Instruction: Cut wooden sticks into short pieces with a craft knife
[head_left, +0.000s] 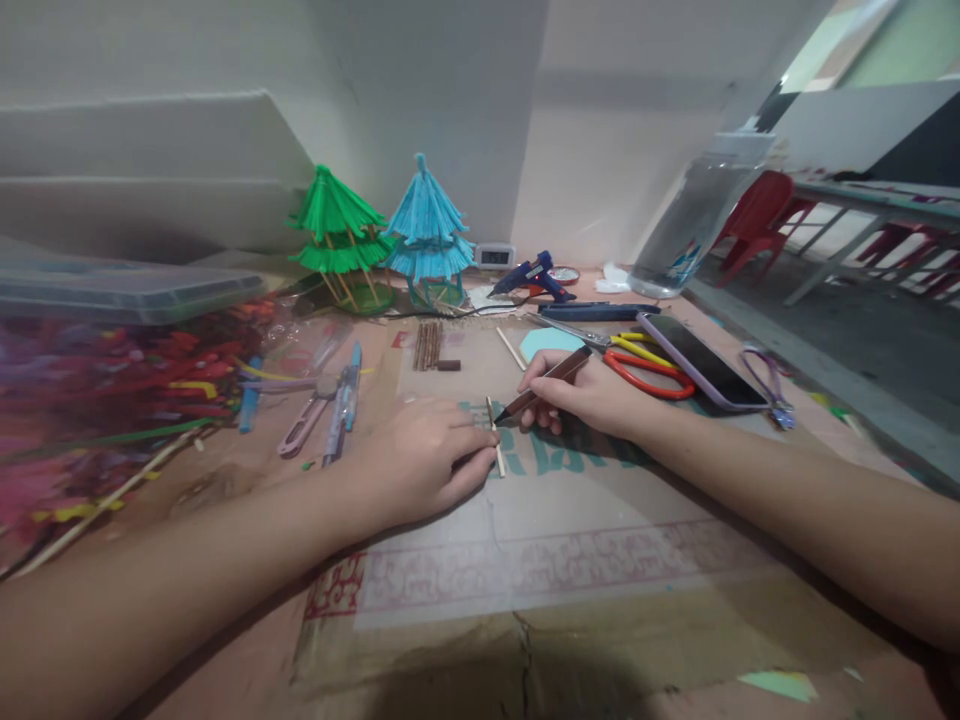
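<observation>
Near the middle of the work surface, a thin pale wooden stick lies on the cardboard, partly darkened toward its far end. My left hand pins it down, thumb and fingertips closed on it. In my right hand is a brown marker, gripped like a pen, its dark tip touching or just above the stick. Beyond my hands several brown sticks lie in a row beside a short brown piece. A light-blue hexagon of paper and another pale stick lie just past my right hand.
Green and blue paper pagodas stand at the back near a glue gun. Scissors, a phone and a large bottle are on the right. Pens and colourful craft scraps crowd the left.
</observation>
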